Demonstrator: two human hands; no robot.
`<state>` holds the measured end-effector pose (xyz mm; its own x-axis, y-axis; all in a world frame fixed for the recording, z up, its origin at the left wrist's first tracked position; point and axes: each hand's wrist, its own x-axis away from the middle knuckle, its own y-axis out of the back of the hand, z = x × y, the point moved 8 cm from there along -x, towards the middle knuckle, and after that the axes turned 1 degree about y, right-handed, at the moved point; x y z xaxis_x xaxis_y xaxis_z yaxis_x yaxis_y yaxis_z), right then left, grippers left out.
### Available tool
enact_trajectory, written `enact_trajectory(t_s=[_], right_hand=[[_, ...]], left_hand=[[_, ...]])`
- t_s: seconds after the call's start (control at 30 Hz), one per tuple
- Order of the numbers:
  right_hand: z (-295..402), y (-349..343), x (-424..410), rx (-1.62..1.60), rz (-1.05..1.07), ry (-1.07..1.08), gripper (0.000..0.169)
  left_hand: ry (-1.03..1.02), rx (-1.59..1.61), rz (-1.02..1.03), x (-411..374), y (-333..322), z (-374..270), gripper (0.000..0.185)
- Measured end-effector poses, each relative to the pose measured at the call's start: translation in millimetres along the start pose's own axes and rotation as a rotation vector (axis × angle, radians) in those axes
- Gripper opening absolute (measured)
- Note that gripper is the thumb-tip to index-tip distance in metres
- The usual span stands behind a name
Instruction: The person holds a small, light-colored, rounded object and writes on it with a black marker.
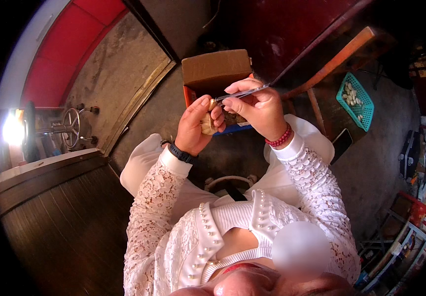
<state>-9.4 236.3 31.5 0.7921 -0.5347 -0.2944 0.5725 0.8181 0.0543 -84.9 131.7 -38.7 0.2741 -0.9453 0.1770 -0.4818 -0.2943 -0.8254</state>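
My left hand (196, 125) holds a garlic bulb (208, 124) in pale papery skin, partly covered by the fingers. Between the thumb and fingers of my right hand (259, 105) is a slim metal tool (248, 92) that looks like tweezers. Its narrow end meets the top of the bulb near my left thumb; whether it grips the skin there is too small to tell. Below and beyond both hands stands an open cardboard box (216, 66) with an orange side. My hands and the bulb hide much of what lies in it.
To the right, a teal plastic basket (369, 107) holds several peeled garlic cloves (351, 94). A dark phone (341, 146) lies near my right knee, by a wooden stool or chair frame (327, 72). A wheeled stool base (71, 123) stands left; loaded shelves (401, 244) stand at the lower right.
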Motion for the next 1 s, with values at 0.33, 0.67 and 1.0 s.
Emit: enact_trajectory(t_s=[0.33, 0.67, 1.0], right_hand=[[-12.8, -0.3, 5.3, -0.154, -0.053, -0.133, 0.015], [-16.8, -1.1, 4.9, -0.041, 0.002, -0.143, 0.012], [1.0, -6.9, 1.5, 0.197, 0.058, 0.113, 0.008]], left_hand=[[0.052, -0.012, 0.008, -0.6, -5.1, 4.5, 0.022], [0.084, -0.066, -0.032, 1.4, -1.4, 8.3, 0.023], [0.124, -0.077, -0.034, 2.2, 2.4, 10.2, 0.025]])
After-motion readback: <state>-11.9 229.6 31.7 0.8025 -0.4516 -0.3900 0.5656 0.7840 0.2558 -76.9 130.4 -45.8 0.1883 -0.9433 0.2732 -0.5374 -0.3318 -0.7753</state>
